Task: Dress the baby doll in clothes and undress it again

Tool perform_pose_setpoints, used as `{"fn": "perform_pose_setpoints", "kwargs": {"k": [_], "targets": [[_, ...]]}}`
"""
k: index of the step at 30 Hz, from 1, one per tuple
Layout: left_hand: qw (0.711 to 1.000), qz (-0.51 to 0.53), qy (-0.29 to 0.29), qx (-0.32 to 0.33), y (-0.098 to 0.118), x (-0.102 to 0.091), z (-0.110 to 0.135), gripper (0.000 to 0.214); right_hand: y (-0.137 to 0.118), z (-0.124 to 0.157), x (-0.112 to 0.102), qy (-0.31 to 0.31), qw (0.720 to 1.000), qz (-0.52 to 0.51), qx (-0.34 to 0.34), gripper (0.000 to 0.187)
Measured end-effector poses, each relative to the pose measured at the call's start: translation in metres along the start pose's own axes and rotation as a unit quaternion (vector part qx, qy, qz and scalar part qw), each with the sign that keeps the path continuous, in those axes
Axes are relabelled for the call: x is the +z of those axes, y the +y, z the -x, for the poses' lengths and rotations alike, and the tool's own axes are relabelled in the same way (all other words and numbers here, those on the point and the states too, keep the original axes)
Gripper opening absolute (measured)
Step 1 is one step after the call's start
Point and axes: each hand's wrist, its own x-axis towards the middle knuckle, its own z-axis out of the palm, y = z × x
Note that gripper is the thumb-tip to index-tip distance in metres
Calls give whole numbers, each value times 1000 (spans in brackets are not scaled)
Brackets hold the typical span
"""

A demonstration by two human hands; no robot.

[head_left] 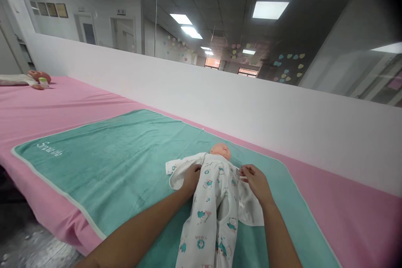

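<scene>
A baby doll [220, 149] lies on its back on a green blanket, its head toward the wall. White printed baby pants [205, 207] cover its front from the chest down. An opened white baby top [179, 176] spreads out on both sides of the doll, one sleeve stretched to the left. My left hand [191, 180] is at the left edge of the pants, fingers curled in against the cloth, fingertips partly hidden. On the other side, my right hand [255, 181] pinches a bit of white cloth near the upper right edge of the pants.
The green blanket [103, 155] with a white border lies over a pink sheet [339, 188]. At the far left another doll [39, 76] lies beside a small bottle with a green cap [44, 83]. A white wall [251, 109] with a mirror-like pane above runs along the back.
</scene>
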Motion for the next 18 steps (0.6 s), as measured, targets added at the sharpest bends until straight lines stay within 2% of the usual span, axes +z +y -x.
{"fn": "perform_pose_setpoints", "kwargs": {"k": [3,5,8,11,13,18], "targets": [[990,-111,49,72,5,-2,3,14,-5,0,19,-1,995,40,-94,27],[970,-197,58,131,8,-3,3,18,-1,0,30,-4,990,48,-130,28],[929,-275,36,243,12,-4,-1,24,14,-5,35,-5,989,39,-146,30],[904,-295,-12,308,17,-8,-13,23,31,-11,28,-6,987,49,-153,31],[891,-332,-42,307,21,-13,-24,20,39,-15,22,-15,986,54,-154,31],[868,-432,-153,189,35,-26,-41,15,46,-21,14,-120,984,33,-129,31]]}}
